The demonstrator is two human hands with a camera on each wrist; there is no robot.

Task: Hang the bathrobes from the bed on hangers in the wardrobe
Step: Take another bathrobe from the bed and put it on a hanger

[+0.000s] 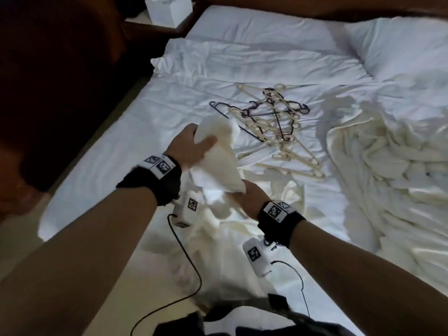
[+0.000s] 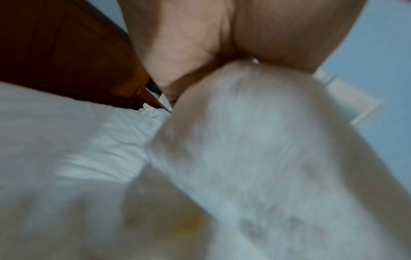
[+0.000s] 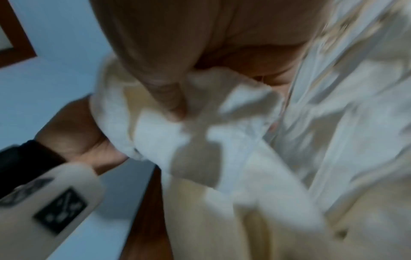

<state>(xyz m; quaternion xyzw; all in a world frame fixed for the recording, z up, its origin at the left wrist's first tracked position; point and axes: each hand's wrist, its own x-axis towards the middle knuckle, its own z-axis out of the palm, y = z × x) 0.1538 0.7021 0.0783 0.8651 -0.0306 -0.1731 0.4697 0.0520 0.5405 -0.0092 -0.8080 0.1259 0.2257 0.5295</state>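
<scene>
I have a cream bathrobe (image 1: 219, 154) lifted off the bed (image 1: 135, 132), its upper part bunched between my hands while the rest trails down to the sheet in front of me. My left hand (image 1: 188, 145) grips the top of the bundle, thumb across the cloth and fingers wrapped behind it. My right hand (image 1: 252, 200) clutches the lower corner of the same fold, fingers curled into the fabric; the right wrist view shows this too, though blurred. Just beyond the robe a tangled pile of hangers (image 1: 274, 124), cream and black, lies on the sheet. To the right of them, a second heap of cream robes (image 1: 388, 161) is crumpled on the bed. A pillow (image 1: 400, 47) lies at the far right, and a white tissue box (image 1: 168, 9) stands on the nightstand.
</scene>
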